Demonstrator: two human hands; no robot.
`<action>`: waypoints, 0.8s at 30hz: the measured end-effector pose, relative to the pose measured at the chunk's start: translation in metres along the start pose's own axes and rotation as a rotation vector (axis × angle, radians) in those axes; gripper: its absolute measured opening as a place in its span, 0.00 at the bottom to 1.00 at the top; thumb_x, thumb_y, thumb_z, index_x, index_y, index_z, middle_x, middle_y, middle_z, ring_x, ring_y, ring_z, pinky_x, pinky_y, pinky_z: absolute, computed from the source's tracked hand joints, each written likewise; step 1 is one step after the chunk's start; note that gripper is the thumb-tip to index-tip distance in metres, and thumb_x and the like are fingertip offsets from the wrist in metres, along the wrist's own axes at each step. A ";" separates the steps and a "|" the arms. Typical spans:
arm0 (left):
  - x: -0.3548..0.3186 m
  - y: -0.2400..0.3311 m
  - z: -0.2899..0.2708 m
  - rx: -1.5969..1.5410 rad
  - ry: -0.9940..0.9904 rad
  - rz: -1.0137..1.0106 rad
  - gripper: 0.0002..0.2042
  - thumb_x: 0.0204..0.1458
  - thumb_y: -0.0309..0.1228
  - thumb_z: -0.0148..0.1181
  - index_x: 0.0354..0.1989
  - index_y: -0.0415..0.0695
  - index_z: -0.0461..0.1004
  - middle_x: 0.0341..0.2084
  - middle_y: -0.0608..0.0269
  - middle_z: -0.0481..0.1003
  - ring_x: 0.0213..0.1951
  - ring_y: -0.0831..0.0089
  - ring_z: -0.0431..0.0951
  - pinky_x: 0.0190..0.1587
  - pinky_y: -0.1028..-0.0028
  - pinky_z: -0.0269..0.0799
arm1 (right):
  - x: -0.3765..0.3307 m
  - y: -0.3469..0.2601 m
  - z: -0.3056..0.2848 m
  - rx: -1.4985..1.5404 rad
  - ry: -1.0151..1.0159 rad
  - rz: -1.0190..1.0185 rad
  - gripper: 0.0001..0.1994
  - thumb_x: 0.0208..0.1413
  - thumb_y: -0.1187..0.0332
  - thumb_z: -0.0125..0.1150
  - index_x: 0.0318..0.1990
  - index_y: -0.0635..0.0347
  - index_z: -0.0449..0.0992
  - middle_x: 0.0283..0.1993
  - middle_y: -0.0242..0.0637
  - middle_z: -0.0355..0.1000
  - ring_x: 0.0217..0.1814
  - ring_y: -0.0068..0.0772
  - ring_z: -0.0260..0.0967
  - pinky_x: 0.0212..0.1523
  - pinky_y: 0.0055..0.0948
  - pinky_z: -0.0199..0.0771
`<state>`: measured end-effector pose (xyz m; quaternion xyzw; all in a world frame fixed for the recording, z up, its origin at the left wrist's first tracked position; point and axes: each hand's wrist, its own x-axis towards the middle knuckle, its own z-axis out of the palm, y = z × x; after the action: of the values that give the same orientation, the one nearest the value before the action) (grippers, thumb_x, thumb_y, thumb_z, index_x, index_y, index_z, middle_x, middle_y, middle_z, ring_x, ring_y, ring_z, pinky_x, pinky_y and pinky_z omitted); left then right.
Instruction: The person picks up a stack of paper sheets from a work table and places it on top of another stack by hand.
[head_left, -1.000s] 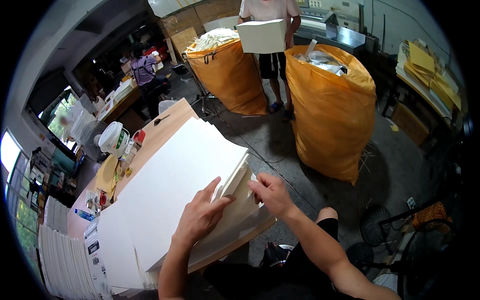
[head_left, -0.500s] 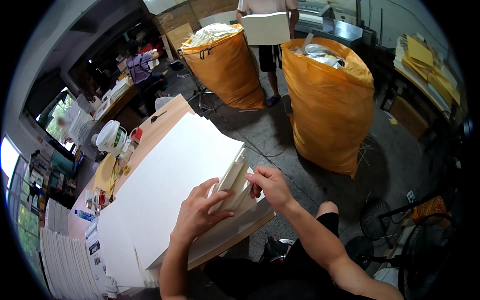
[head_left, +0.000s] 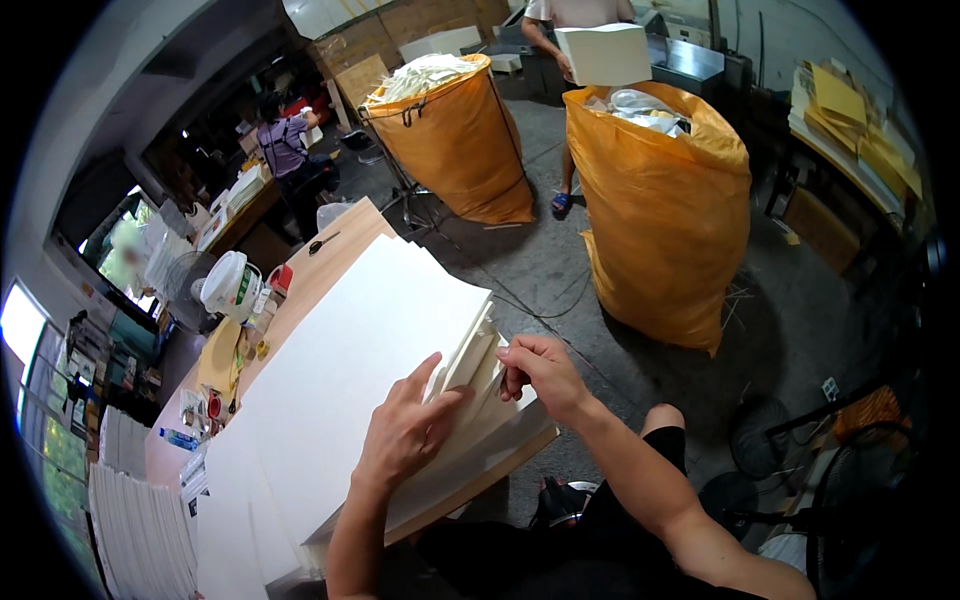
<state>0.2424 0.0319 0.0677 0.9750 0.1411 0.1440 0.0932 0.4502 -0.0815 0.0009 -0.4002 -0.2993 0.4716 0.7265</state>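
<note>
**Corner of the paper stack lifts further under the two hands**

Against the pictures from a second ago, the near right corner of the stack of white sheets point(head_left: 350, 370) stands fanned higher: several leaves now rise apart in the centre of the frame, where before they lay closer together. The left hand point(head_left: 405, 430) has crept a little toward that corner and lies spread flat on the top sheet, fingers extended, pressing rather than gripping. The right hand point(head_left: 540, 372) has closed in at the edge; thumb and fingers pinch the lifted leaves from the side, the rest of the hand curled shut.

The stack itself has not shifted. It lies on the long wooden table point(head_left: 330, 260) running from lower left to upper centre, its right corner jutting over the table's edge. My reading is that the sheets are being separated or counted at the corner, and that the work is partway through the pile.

Further off, the person at the top of the frame holds a white block of paper point(head_left: 603, 53) above the right orange sack point(head_left: 665, 210), a little lower in the frame than before. The left orange sack point(head_left: 455, 140) stands beside it, heaped with white scraps.
</note>
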 end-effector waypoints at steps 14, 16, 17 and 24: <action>0.002 0.011 -0.007 -0.094 -0.015 -0.059 0.26 0.39 0.33 0.81 0.50 0.58 0.82 0.61 0.56 0.74 0.58 0.53 0.77 0.57 0.60 0.77 | -0.009 0.003 -0.003 -0.162 0.066 -0.027 0.17 0.69 0.61 0.58 0.25 0.55 0.68 0.22 0.34 0.71 0.25 0.28 0.72 0.30 0.26 0.71; -0.001 0.010 -0.008 -0.089 0.003 -0.068 0.26 0.38 0.33 0.81 0.50 0.57 0.82 0.61 0.56 0.74 0.58 0.52 0.76 0.58 0.59 0.76 | -0.023 0.009 0.005 -0.737 0.382 -0.422 0.15 0.65 0.62 0.59 0.26 0.57 0.69 0.22 0.34 0.68 0.24 0.32 0.70 0.30 0.30 0.71; -0.003 0.008 -0.008 -0.087 0.012 -0.069 0.25 0.38 0.34 0.81 0.50 0.57 0.82 0.60 0.55 0.74 0.59 0.52 0.76 0.58 0.59 0.76 | -0.028 0.012 0.008 -1.024 0.544 -0.622 0.14 0.63 0.62 0.60 0.27 0.58 0.70 0.22 0.34 0.67 0.23 0.34 0.68 0.30 0.31 0.71; 0.011 0.018 0.011 -0.007 0.037 0.088 0.24 0.43 0.38 0.78 0.52 0.56 0.81 0.62 0.44 0.71 0.60 0.45 0.74 0.59 0.54 0.74 | -0.047 0.028 -0.007 -1.346 -0.255 -0.487 0.22 0.46 0.63 0.66 0.50 0.60 0.82 0.55 0.49 0.76 0.62 0.57 0.69 0.72 0.47 0.60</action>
<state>0.2601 0.0166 0.0637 0.9771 0.0994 0.1665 0.0876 0.4255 -0.1206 -0.0298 -0.6244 -0.6877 0.0531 0.3666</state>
